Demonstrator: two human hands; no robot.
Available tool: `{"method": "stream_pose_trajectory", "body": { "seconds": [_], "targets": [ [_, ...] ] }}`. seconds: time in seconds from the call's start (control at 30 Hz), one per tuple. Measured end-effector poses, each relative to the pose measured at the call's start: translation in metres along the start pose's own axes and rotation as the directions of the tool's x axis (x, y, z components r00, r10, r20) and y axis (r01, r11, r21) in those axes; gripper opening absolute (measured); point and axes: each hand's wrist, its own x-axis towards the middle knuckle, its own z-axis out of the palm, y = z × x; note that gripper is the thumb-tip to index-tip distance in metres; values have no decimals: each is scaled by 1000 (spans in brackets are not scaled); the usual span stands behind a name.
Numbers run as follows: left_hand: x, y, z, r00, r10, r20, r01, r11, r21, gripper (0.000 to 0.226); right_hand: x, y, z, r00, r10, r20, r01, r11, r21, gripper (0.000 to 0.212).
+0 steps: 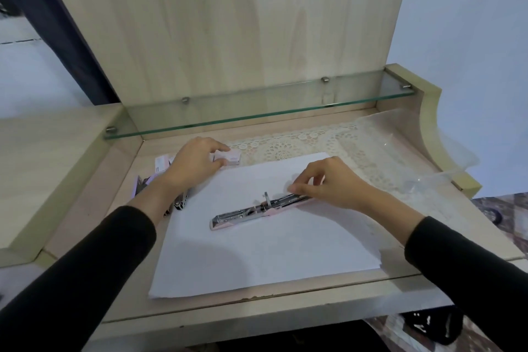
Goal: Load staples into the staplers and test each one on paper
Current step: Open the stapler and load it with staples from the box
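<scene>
Desk [285, 306]: left hand [194, 163] pinches box [229, 158]; right hand [328, 183], stapler [257, 210].

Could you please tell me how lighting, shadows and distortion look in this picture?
Head view: soft, even light; a faint arm shadow lies on the paper; metal on the stapler glints mildly; wide-angle distortion bows the glass shelf; fine detail is slightly soft.

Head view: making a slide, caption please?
Opened pink stapler on paper, right hand pinching its end; left hand grips staple box.
</scene>
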Motion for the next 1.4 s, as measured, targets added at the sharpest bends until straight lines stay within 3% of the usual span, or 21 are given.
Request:
{"method": "stream_pose_trajectory", "body": {
  "seconds": [0.2,0.33,0.5,0.63,0.8,0.9,1.07,1.4],
  "targets": [
    [27,-15,18,985,-2,174,-27,986,163,55,10,9,0,997,33,-72,-31,999,30,25],
    [29,-12,24,993,25,114,-46,983,178,52,13,8,2,996,50,-72,-46,997,55,23],
    [21,-4,22,993,111,47,-115,989,94,44,15,8,5,997,49,-66,-47,998,37,17],
    [7,18,13,982,190,4,-188,974,-129,40,16,5,6,994,52,-97,-48,998,43,10],
    [-14,52,3,971,236,-28,-231,913,-337,39,16,-10,3,989,56,-135,-34,987,157,39],
    [-22,65,-2,968,248,-42,-246,894,-375,39,11,-20,3,983,40,-178,4,971,238,47],
    [-32,73,-5,959,271,-87,-283,880,-380,37,4,-26,3,976,26,-217,27,971,238,38],
    [-45,76,-4,961,239,-140,-276,867,-415,42,-8,-29,-1,989,105,-108,-27,830,557,30]
  ]
}}
